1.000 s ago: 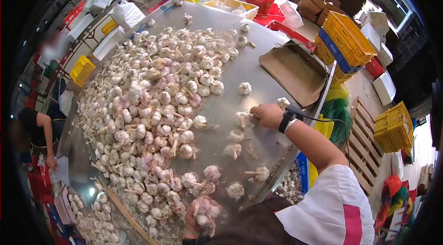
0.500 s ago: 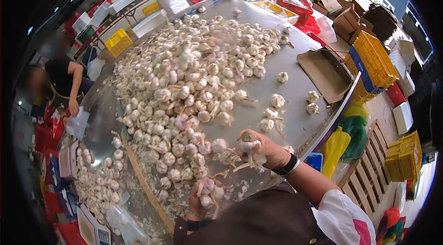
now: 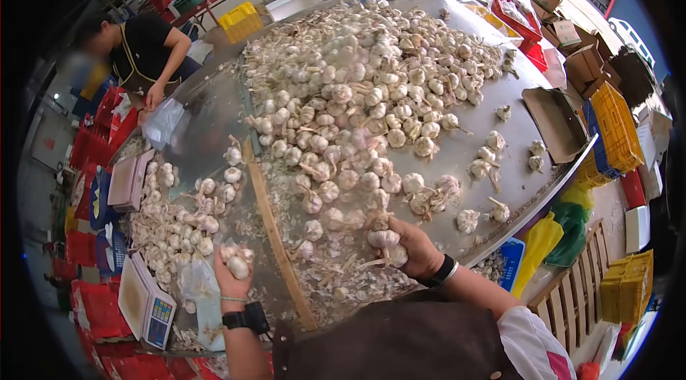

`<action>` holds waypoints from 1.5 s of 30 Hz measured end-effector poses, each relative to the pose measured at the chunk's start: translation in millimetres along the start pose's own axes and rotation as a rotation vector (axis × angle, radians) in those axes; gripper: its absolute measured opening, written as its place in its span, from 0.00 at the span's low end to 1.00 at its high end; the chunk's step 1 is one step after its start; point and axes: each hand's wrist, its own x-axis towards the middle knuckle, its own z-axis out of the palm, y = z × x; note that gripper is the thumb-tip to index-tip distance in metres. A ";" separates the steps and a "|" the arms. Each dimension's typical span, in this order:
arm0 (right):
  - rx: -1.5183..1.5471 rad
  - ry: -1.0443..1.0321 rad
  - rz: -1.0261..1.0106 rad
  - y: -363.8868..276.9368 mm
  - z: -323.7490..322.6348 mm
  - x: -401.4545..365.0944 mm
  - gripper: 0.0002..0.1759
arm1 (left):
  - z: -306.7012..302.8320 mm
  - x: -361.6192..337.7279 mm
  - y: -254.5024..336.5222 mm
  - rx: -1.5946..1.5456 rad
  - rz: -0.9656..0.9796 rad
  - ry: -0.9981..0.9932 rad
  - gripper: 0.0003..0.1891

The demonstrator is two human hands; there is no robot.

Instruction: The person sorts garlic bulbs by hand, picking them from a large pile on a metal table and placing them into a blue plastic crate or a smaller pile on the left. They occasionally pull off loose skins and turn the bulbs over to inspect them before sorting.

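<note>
My left hand [image 3: 227, 284] is closed around garlic bulbs [image 3: 238, 264], left of the wooden strip [image 3: 275, 240] and beside the smaller garlic heap [image 3: 179, 233]. Its palm side faces up. In my right hand [image 3: 420, 254] are more garlic bulbs [image 3: 384, 238], root end up and stalks hanging, over the near part of the metal table [image 3: 457, 158]. The large garlic pile [image 3: 364, 87] spreads beyond both hands. Loose skins [image 3: 336, 265] lie just left of my right hand.
At left stand a scale with a keypad [image 3: 146, 301] and a second scale [image 3: 131, 180]. A plastic bag [image 3: 201, 294] lies by my left hand. A co-worker [image 3: 146, 51] stands across the table. A brown tray [image 3: 554, 126] sits at the right edge, near yellow crates [image 3: 614, 130].
My left hand has moved left over the wooden strip with its garlic bulbs, toward the smaller heap. My right hand keeps its garlic. The view has turned left.
</note>
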 end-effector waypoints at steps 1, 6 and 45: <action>0.002 0.000 -0.002 6.8 6.1 1.7 0.26 | 14.1 -0.3 20.5 0.119 0.142 0.216 0.27; -0.141 -0.014 -0.058 33.4 40.2 3.6 0.21 | 11.7 53.2 52.1 1.181 0.802 0.406 0.26; -1.766 -0.109 -0.204 26.3 63.9 -65.5 0.32 | 164.0 -109.9 -165.9 1.565 0.545 -0.518 0.20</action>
